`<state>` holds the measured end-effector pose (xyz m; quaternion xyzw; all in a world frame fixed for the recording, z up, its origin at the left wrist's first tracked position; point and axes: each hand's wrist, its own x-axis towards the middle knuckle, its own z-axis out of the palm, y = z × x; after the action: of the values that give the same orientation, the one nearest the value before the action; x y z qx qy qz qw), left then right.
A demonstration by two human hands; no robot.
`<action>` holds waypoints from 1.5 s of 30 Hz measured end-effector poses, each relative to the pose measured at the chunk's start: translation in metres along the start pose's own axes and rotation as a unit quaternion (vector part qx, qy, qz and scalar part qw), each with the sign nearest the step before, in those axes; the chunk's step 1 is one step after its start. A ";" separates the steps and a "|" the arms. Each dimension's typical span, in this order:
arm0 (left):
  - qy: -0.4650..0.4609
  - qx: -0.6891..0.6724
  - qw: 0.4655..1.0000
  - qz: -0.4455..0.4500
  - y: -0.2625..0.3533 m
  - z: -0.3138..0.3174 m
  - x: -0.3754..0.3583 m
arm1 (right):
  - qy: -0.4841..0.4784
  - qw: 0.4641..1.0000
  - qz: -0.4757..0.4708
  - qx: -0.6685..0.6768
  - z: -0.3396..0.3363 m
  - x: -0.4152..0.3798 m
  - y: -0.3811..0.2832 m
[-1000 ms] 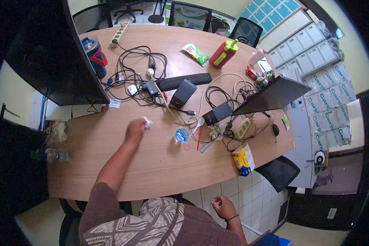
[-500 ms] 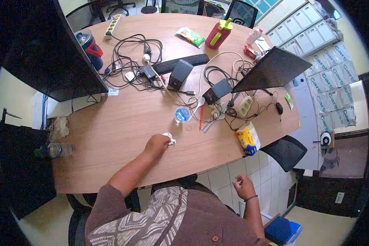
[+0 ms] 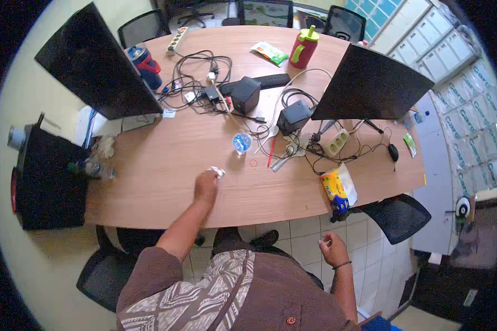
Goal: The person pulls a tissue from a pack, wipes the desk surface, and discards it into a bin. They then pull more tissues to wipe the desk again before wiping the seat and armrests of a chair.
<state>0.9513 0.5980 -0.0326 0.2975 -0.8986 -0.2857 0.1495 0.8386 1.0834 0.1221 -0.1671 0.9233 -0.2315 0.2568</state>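
My left hand [image 3: 206,187] rests on the wooden table, its fingers closed on a crumpled white tissue [image 3: 218,172]. Just beyond it, to the right, stands a clear plastic water cup [image 3: 241,143] with a blue label. My right hand [image 3: 334,249] hangs off the table's near edge, above the tiled floor. Its fingers are curled in, and whether anything lies inside them is hidden. The nearest thing on the table to that hand is a yellow and blue tissue pack [image 3: 338,189], with white tissue showing.
Two monitors [image 3: 102,63] flank the table [image 3: 149,193]. Tangled cables, black speakers [image 3: 245,95], a power strip [image 3: 337,142] and a red pen [image 3: 271,152] spread across the middle. A red tumbler [image 3: 304,49] and wipes pack [image 3: 269,53] stand farther back. Black chairs [image 3: 395,218] surround the table.
My left hand has slid forward and slightly left over the table with the tissue. My view has shifted too, showing more of the floor and chairs. The right hand stays beside the body.
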 end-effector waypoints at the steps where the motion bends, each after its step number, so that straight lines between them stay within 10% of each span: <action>1: 0.001 0.015 1.000 0.009 0.016 0.006 -0.016 | -0.005 1.000 0.002 0.010 -0.004 0.001 0.005; 12: 0.170 0.010 0.962 -0.216 0.007 -0.029 -0.001 | -0.064 0.997 -0.023 0.025 0.004 0.016 0.086; 16: 0.168 0.022 0.966 -0.194 -0.035 -0.032 0.054 | -0.027 0.996 -0.069 -0.053 -0.003 0.014 0.092; 19: 0.201 0.023 0.979 -0.004 -0.069 -0.012 0.085 | -0.023 0.996 -0.066 -0.058 0.005 -0.001 0.078; 23: 0.016 -0.167 0.963 -0.210 0.000 0.009 0.064 | -0.044 0.998 -0.013 -0.045 0.019 -0.025 0.061; 28: -0.286 -0.145 0.944 -0.083 0.042 0.001 0.001 | -0.046 0.998 -0.028 -0.027 0.043 -0.034 0.032; 32: -0.026 -0.422 0.886 -0.191 -0.009 -0.002 0.032 | -0.016 0.999 0.006 -0.039 0.049 -0.036 -0.007; 34: 0.107 -0.319 0.910 -0.242 -0.034 -0.021 0.068 | -0.004 1.000 0.008 -0.013 0.049 -0.042 -0.033; 37: 0.102 -0.015 0.994 -0.033 -0.066 -0.039 0.085 | -0.048 0.997 0.053 -0.010 0.047 -0.054 -0.064; 45: -0.106 -0.108 0.985 0.084 0.009 0.019 0.038 | -0.027 0.997 0.075 -0.008 0.072 -0.078 -0.071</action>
<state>0.9090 0.5883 -0.0384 0.1716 -0.8951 -0.3970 0.1083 0.9557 1.0323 0.1347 -0.1059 0.9277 -0.1996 0.2973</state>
